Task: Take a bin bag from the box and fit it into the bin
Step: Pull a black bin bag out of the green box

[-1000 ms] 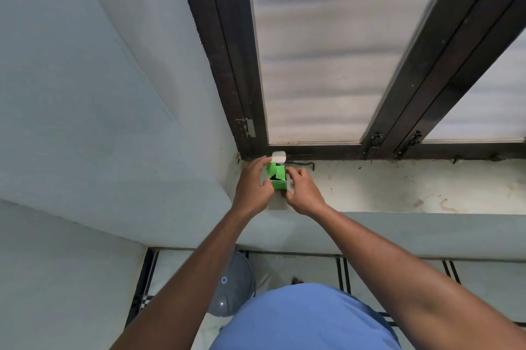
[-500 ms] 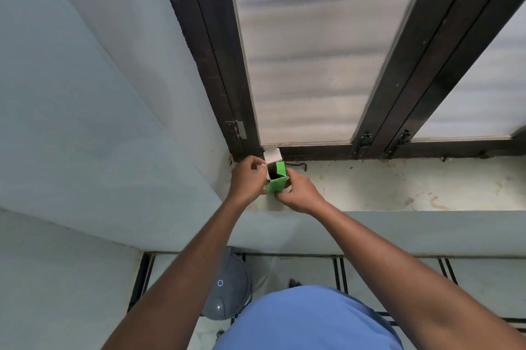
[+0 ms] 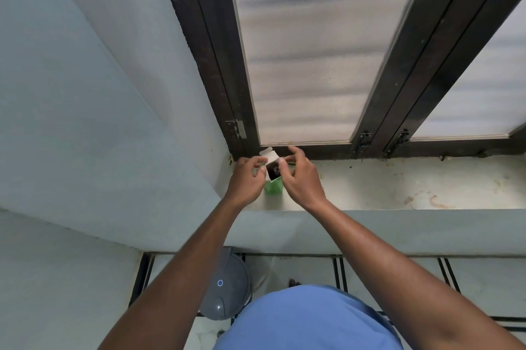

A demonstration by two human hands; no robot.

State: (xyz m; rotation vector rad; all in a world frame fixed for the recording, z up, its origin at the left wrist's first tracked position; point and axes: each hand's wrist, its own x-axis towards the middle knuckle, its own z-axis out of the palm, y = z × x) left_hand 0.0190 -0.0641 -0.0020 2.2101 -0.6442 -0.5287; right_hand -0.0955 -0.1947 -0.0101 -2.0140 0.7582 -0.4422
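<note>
A small green box point(image 3: 273, 186) stands on the white window sill point(image 3: 398, 184), its white lid flap point(image 3: 269, 153) folded up and back. Dark bag material point(image 3: 273, 170) shows in the box's open mouth. My left hand point(image 3: 247, 181) holds the box by its left side. My right hand point(image 3: 299, 176) is at the right of the opening, thumb and forefinger pinching into the dark material, the other fingers spread. The grey bin point(image 3: 225, 290) with a domed lid stands on the floor below the sill, partly hidden by my left forearm.
A dark-framed window point(image 3: 299, 50) with frosted panes rises behind the sill, latches point(image 3: 363, 140) at its base. A pale wall point(image 3: 85, 121) closes the left side. Tiled floor point(image 3: 299, 267) with dark lines lies below. My blue shirt point(image 3: 307, 321) fills the lower middle.
The box's flap has been folded open, exposing dark bag material. My right hand moved from the box's side up to its opening and pinches inside. The view shifted slightly.
</note>
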